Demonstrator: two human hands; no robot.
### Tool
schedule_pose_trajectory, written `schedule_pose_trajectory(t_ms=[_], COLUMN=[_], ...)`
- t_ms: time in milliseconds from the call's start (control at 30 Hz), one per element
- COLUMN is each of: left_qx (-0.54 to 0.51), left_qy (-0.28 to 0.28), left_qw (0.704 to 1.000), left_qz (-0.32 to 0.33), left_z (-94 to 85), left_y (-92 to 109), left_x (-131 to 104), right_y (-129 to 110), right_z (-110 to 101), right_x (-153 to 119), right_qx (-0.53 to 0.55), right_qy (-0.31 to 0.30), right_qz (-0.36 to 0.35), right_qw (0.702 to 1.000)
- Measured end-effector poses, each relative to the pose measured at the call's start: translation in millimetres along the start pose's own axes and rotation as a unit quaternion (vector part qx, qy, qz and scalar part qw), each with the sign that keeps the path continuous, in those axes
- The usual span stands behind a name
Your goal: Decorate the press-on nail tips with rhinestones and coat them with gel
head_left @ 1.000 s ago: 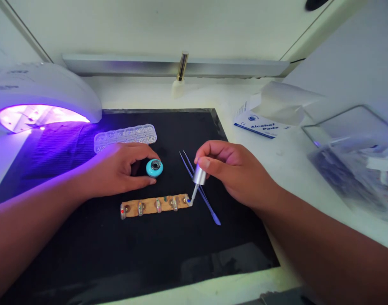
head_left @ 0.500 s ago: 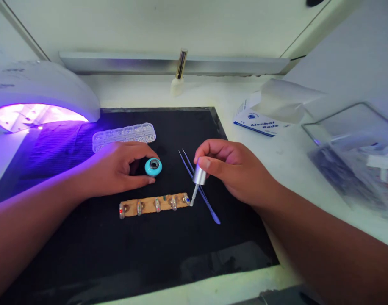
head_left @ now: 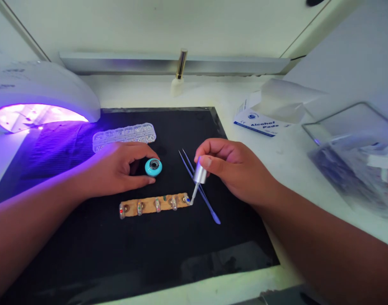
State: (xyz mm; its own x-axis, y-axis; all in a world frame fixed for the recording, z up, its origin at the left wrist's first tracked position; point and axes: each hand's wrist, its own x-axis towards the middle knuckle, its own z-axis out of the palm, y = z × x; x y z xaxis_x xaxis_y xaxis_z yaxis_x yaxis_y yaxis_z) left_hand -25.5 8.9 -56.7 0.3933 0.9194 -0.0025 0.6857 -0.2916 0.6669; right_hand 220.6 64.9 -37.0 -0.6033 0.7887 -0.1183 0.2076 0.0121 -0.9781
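Brush (head_left: 195,193) at end nail tip (head_left: 187,199), down-left of right hand (head_left: 227,165).
Strip (head_left: 150,206) on mat (head_left: 143,254), long axis left-right; right hand nearer that end, pinching silver cap (head_left: 200,173). Left hand (head_left: 117,169) holds turquoise bottle (head_left: 153,170).

- Right hand (head_left: 234,171): slightly higher than 0.5 s ago, a bit further right over the black mat (head_left: 139,250) than 1.0 s ago.
- Shiny silver cylindrical cap with white brush stem (head_left: 199,173): went up and right with the hand, now leaning a little more than 0.5 s ago.
- Pale brush tip (head_left: 191,203): was just off the clear curved piece with 1 blue gem (head_left: 188,200) at 0.5 s ago; now up against its end, contact too small to confirm.
- Blue gem: partly covered 1.0 s ago, shows more now.
- Camera view: shifted slightly since 1.0 s ago, whole scene sits a touch higher and further left.
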Motion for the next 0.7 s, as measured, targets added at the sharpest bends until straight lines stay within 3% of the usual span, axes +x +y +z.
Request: schedule_pose_trajectory(t_ms=[433, 700], left_qx=[0.002, -0.003], left_qy=[0.0, -0.003], left_qw=[1.0, 1.0], left_qz=[-0.004, -0.003], left_z=[0.6, 0.5], left_y=[-1.3, -2.9], left_x=[0.0, -0.1], right_y=[2.4, 1.1], right_z=[-1.3, 0.8], right_x=[2.2, 0.9], right_qx=[-0.069, 0.003], right_qy=[0.018, 0.012], right_qz=[-0.001, 0.0], right_qw=[0.997, 1.0])
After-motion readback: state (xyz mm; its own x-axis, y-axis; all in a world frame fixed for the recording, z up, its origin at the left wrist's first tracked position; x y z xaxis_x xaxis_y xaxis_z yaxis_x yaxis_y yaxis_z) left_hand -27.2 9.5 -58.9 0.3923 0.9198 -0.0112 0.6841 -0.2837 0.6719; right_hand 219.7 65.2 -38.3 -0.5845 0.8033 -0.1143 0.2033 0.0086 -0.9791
